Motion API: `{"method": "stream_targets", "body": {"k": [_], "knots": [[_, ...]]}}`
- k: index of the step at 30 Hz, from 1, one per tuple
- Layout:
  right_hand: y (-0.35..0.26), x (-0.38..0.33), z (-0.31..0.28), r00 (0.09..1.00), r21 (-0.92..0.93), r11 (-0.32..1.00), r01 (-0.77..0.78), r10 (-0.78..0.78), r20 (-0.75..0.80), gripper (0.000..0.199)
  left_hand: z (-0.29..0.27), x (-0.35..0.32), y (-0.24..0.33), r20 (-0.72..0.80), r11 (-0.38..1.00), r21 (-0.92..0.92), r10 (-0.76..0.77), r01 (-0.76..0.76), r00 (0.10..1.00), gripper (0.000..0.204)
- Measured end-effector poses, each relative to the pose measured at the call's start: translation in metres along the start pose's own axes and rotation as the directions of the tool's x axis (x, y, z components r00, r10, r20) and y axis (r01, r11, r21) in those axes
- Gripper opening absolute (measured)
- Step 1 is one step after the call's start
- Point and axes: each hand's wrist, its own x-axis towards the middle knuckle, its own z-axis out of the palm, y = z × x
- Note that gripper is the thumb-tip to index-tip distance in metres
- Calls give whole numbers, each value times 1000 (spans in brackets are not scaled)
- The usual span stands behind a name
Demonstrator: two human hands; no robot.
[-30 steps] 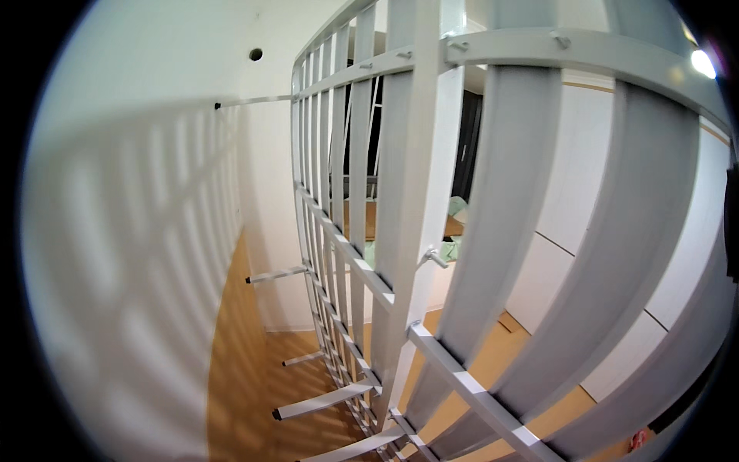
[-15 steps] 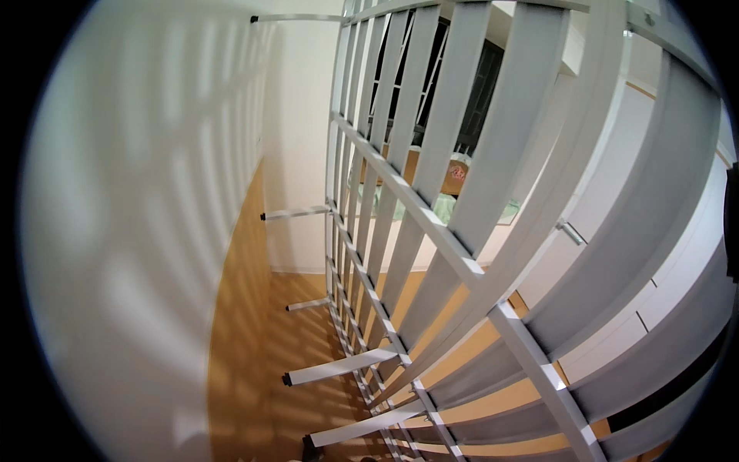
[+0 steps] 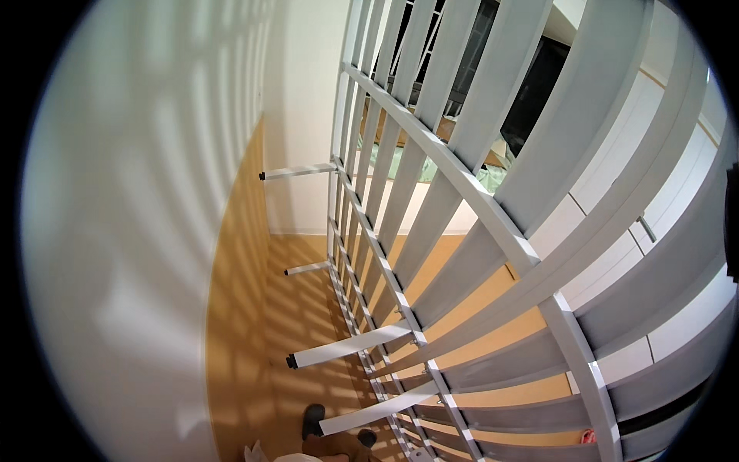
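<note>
A white slatted frame (image 3: 493, 231) fills the right and centre of the picture, standing on edge and running away toward the upper middle. Its flat slats fan from the top edge down toward the lower right, crossed by narrower white rails that bend with the lens. Short white legs stick out from it toward the left: one leg (image 3: 299, 172) in the upper middle with a dark cap on its tip, a second leg (image 3: 308, 269) lower down, a third leg (image 3: 350, 347) with a black foot in the lower centre, and a fourth leg (image 3: 377, 410) just below that.

A plain white wall (image 3: 123, 231) takes up the whole left side, striped with soft shadows of the slats. Between wall and frame lies a strip of tan wooden floor (image 3: 246, 308), also barred with light and shadow.

At the bottom edge, lower centre, a dark slipper or shoe (image 3: 312, 420) and a bit of brown clothing (image 3: 335, 446) show — the person's own lower body, close beside the frame's base.

Neither hand is in the picture, so I cannot tell how the fingers stand or whether they hold anything.

Through the slats at the upper right — a pale green cloth (image 3: 400, 165) and white cupboard fronts (image 3: 616, 192); no container shows clearly enough to describe its contents.
</note>
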Motion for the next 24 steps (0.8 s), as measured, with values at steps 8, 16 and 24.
{"method": "stream_targets", "body": {"k": [8,16,24], "knots": [[3,-2,-19,1000,-3,1000,10,-10,-13,39,2,4,-11,-28,1000,-10,-21,20,999,31],[8,-22,-32,994,20,995,97,-96,-44,38,47,11,-32,54,997,40,-67,65,996,32],[14,-51,-39,970,35,973,230,-225,-96,38,113,16,-50,180,976,112,-203,185,963,33]]}}
